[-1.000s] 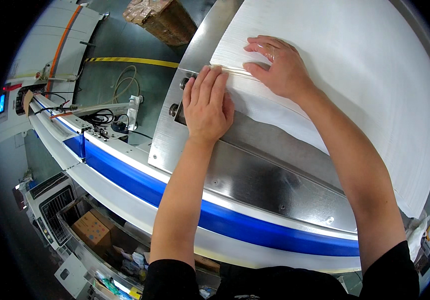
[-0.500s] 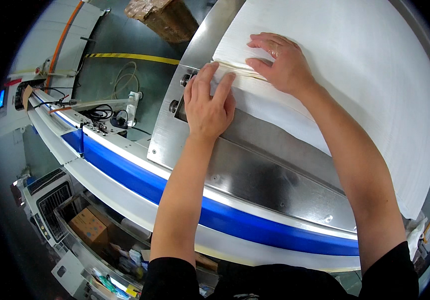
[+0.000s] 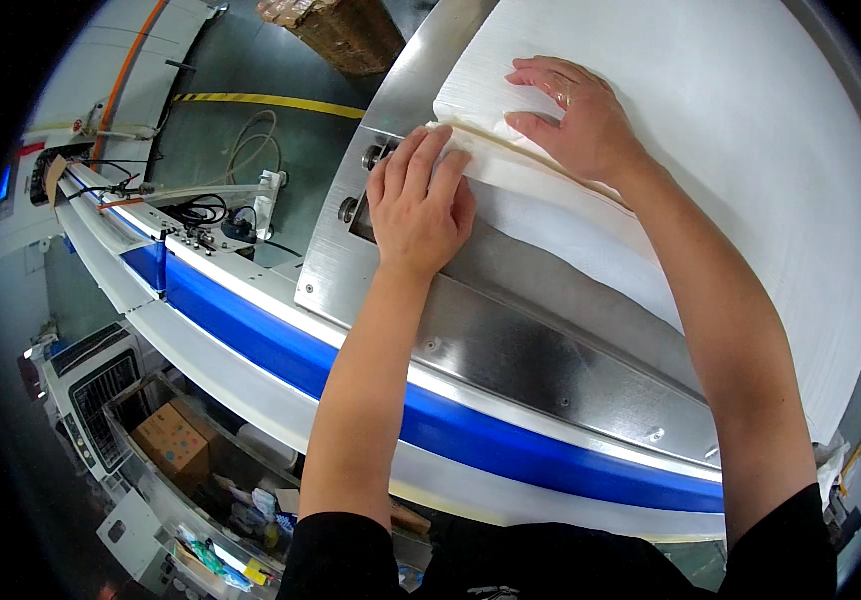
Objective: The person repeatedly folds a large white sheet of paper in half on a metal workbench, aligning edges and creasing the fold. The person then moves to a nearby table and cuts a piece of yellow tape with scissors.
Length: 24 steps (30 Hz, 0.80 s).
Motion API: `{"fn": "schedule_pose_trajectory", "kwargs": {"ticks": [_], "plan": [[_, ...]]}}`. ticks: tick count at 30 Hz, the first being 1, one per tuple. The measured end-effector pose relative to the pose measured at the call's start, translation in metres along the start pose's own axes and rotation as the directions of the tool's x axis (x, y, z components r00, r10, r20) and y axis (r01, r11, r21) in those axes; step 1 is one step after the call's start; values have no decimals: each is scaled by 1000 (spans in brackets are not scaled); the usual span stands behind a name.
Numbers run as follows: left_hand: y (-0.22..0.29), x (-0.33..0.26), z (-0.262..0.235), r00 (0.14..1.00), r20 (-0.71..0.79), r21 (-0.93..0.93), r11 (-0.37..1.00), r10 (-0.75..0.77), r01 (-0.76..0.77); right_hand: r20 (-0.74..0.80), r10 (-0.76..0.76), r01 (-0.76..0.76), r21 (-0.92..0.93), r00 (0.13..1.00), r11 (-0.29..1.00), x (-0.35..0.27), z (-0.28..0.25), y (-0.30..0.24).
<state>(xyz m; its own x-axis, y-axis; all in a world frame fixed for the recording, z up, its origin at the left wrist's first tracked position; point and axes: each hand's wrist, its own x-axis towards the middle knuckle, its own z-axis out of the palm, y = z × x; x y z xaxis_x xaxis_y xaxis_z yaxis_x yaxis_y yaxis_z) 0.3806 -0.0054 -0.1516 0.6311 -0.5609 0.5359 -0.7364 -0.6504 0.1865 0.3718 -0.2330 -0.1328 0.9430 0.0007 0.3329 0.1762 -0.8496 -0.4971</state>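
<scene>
I have one big white stack of thin layers lying on one metal plate; I'd expect it heavy whole, each layer light, soft and easily creased, best taken at the parted near edge. One loose strip runs along that edge. Of two hands, the right hand lies half-open over the stack, gripping nothing; the left hand bends over the strip's end, thumb hidden, so I can't tell its grip. Two dark knobs sit beside it.

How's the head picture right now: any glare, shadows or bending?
Head view: bright glare on the metal plate; head view: soft shadow on the white stack beside the right hand; head view: fisheye bends the blue strip, corners go black.
</scene>
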Motion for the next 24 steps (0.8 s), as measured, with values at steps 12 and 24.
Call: {"fn": "schedule_pose_trajectory", "kwargs": {"ticks": [12, 24], "plan": [[4, 1, -23, 996, 70, 47, 997, 55, -58, -78, -27, 35, 102, 997, 994, -14, -8, -18], [18, 70, -52, 593, 795, 200, 868, 127, -455, 14, 476, -443, -343, 879, 828, -255, -139, -30]]}}
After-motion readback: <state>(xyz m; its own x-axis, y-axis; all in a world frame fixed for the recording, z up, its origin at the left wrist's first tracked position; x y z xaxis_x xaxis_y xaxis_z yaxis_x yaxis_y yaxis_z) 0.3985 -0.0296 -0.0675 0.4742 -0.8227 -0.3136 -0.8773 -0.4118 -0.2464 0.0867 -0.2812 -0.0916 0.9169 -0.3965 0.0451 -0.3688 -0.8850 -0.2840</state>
